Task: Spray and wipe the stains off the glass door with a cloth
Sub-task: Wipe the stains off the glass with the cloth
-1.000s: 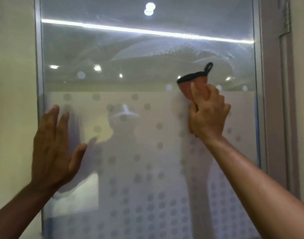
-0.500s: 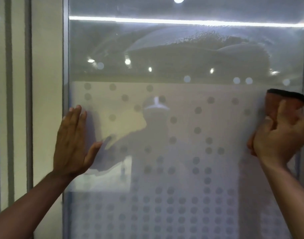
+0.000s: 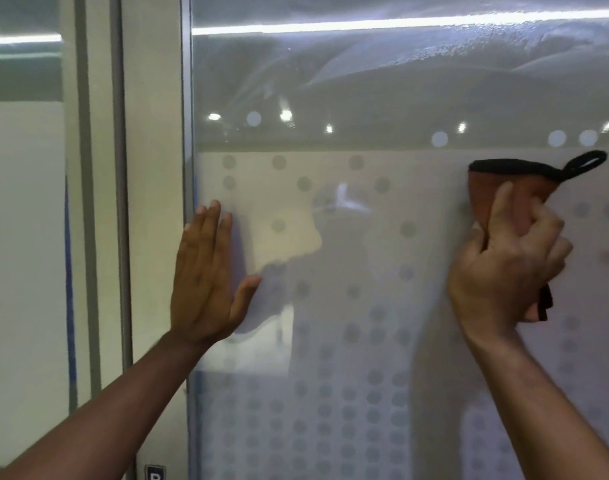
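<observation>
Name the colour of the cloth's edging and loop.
Black, on a rust-orange cloth held by the right hand; head view.

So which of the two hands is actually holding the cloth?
The right hand, on the right side of the glass door, grips the orange cloth with the black edge. The left hand holds nothing, just lying flat and open on the glass.

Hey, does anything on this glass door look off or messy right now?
Yes. Across the top of the glass door, a band of cloudy streaks and droplets remains unwiped, above the cloth in the right hand. Nothing looks cracked or damaged.
</observation>
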`<act>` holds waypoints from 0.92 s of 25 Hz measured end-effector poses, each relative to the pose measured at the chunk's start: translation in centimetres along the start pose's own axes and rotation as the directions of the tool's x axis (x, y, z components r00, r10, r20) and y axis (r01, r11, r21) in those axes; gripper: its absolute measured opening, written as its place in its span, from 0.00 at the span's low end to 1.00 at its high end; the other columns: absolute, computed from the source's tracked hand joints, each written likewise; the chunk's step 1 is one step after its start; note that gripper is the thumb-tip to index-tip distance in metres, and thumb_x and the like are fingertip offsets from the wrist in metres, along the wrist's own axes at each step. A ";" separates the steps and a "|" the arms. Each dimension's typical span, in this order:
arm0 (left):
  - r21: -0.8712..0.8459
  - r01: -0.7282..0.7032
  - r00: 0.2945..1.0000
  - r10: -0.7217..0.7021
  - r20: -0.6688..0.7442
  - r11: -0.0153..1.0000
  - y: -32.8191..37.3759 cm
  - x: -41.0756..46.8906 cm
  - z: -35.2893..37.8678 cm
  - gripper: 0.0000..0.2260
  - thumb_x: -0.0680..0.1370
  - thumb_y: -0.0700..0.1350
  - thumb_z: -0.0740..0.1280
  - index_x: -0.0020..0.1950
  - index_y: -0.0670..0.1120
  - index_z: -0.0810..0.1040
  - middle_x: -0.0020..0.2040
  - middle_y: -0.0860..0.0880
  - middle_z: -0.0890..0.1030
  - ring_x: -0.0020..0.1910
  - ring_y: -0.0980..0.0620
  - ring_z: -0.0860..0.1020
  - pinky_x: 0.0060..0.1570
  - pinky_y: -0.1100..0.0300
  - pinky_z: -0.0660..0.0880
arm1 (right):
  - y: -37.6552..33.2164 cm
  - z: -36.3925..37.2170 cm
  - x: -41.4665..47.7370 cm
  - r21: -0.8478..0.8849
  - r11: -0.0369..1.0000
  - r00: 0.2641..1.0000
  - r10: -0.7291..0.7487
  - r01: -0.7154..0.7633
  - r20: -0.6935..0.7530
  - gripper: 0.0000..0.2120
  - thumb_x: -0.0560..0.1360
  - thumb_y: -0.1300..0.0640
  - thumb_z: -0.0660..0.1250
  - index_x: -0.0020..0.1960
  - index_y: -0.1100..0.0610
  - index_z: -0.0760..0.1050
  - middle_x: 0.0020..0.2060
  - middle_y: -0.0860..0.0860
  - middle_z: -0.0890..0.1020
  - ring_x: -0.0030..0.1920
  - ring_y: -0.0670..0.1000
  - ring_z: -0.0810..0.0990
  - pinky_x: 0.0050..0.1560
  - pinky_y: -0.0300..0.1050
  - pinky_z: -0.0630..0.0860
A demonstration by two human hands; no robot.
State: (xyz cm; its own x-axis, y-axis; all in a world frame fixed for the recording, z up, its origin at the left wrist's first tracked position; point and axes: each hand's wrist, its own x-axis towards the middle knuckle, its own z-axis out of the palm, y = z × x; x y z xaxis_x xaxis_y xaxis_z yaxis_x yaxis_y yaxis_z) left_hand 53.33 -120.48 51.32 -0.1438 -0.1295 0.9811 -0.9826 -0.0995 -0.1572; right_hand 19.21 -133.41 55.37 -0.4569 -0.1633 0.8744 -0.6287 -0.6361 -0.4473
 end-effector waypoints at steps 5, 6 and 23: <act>-0.120 0.013 1.000 -0.013 0.003 0.993 -0.3 0.0 -0.1 0.43 0.85 0.68 0.47 0.86 0.34 0.56 0.88 0.35 0.55 0.88 0.34 0.53 0.87 0.37 0.52 | -9.3 3.3 -5.8 -0.036 0.987 0.988 -0.155 0.155 0.011 0.29 0.77 0.63 0.67 0.77 0.52 0.74 0.71 0.64 0.76 0.58 0.68 0.76 0.58 0.58 0.70; -0.151 0.014 1.000 -0.014 0.002 0.988 -0.4 -0.1 0.0 0.43 0.85 0.68 0.47 0.86 0.34 0.55 0.88 0.35 0.55 0.88 0.35 0.53 0.87 0.36 0.53 | -11.3 3.8 -7.1 -0.033 0.983 0.983 -0.181 0.182 0.033 0.28 0.77 0.64 0.67 0.77 0.52 0.74 0.71 0.64 0.76 0.57 0.67 0.76 0.57 0.58 0.70; -0.386 -0.017 0.997 -0.014 -0.077 0.922 -1.4 -0.5 -0.7 0.40 0.87 0.65 0.45 0.85 0.32 0.56 0.87 0.34 0.55 0.88 0.36 0.54 0.86 0.36 0.56 | -12.0 3.1 -15.7 -0.038 0.626 0.624 -0.767 0.779 0.150 0.21 0.83 0.57 0.68 0.75 0.46 0.77 0.71 0.56 0.81 0.56 0.59 0.84 0.50 0.55 0.78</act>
State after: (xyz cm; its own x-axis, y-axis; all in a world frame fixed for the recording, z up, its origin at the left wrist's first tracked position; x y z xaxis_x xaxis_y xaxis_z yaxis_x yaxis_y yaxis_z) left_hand 54.70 -119.61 51.16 -0.1384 -0.0513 0.9890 -0.9494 0.2910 -0.1178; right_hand 35.84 -125.54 47.61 0.2917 0.2727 0.9168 -0.7734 -0.4968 0.3938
